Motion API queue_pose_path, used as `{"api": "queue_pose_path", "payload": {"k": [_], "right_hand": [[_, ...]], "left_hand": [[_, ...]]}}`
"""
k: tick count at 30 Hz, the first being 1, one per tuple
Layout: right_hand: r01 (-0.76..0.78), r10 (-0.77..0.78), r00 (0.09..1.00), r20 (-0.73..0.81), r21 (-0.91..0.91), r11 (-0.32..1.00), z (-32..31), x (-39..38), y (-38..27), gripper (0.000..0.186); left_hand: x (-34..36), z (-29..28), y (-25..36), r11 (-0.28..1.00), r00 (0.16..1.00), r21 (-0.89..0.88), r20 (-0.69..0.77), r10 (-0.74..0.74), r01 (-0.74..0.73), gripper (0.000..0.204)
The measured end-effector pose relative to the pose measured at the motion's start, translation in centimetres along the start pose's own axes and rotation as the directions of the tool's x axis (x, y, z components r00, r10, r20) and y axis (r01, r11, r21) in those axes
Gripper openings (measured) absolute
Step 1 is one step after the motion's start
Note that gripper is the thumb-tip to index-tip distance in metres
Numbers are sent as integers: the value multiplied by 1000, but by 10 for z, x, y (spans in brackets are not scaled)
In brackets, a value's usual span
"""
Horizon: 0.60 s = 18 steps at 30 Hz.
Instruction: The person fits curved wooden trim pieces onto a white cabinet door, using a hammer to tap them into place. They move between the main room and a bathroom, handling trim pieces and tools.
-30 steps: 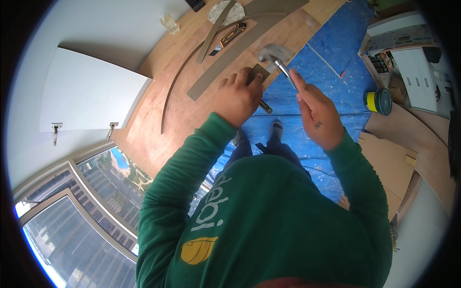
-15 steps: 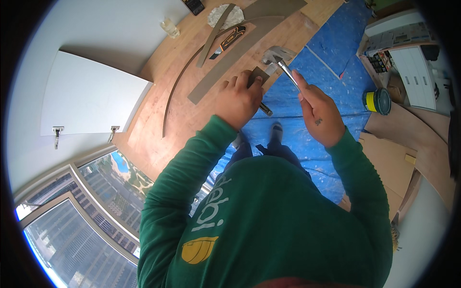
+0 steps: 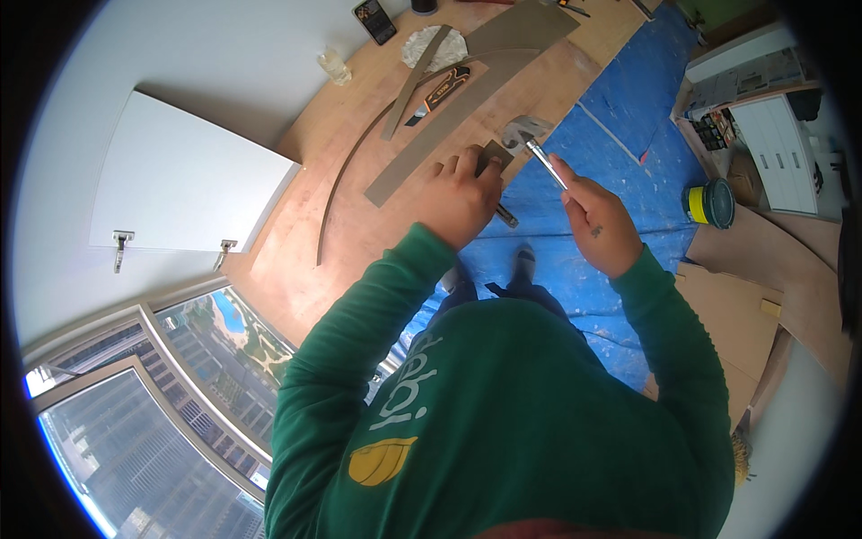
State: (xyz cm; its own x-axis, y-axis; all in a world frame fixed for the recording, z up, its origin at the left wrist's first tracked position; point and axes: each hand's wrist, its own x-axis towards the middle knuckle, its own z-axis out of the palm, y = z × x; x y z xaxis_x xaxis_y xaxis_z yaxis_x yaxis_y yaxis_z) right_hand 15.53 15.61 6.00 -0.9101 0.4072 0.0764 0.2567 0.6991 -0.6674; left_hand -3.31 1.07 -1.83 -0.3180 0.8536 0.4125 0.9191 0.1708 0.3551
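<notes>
My right hand (image 3: 603, 222) is wrapped round the shaft of a claw hammer (image 3: 543, 162). The hammer's metal head lies over the edge of a wooden tabletop (image 3: 296, 225). Close to its left, my left hand (image 3: 460, 199) is closed on a small brown-grey flat piece (image 3: 496, 154) at the same edge. From under that hand a dark bar-like end (image 3: 507, 216) sticks out; the rest of it is hidden by my fingers. Beyond the left hand lie a wide brown-grey strip (image 3: 404, 172) and an orange-and-black utility knife (image 3: 442, 92).
A thin curved strip (image 3: 332, 198), a crumpled white round thing (image 3: 438, 45), a glass jar (image 3: 334, 66) and a phone (image 3: 374, 22) are on the tabletop. Blue sheeting (image 3: 593, 180) covers the floor, with a bucket (image 3: 709, 203) at right. A white hinged panel (image 3: 193, 175) leans at left.
The whole view has shifted slightly, so the tabletop items appear lower and further right. Both hands keep their holds; the hammer head stays close to the left hand.
</notes>
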Motion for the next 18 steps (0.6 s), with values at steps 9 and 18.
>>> {"api": "queue_pose_path", "payload": {"k": [9, 18], "right_hand": [[-400, 499, 863, -78, 500, 768, -6, -38, 29, 53], [-464, 585, 811, 14, 624, 629, 14, -54, 152, 53]], "left_hand": [[-55, -72, -7, 959, 939, 53, 194, -285, 280, 82], [-140, -106, 0, 727, 675, 126, 292, -677, 675, 58]]}}
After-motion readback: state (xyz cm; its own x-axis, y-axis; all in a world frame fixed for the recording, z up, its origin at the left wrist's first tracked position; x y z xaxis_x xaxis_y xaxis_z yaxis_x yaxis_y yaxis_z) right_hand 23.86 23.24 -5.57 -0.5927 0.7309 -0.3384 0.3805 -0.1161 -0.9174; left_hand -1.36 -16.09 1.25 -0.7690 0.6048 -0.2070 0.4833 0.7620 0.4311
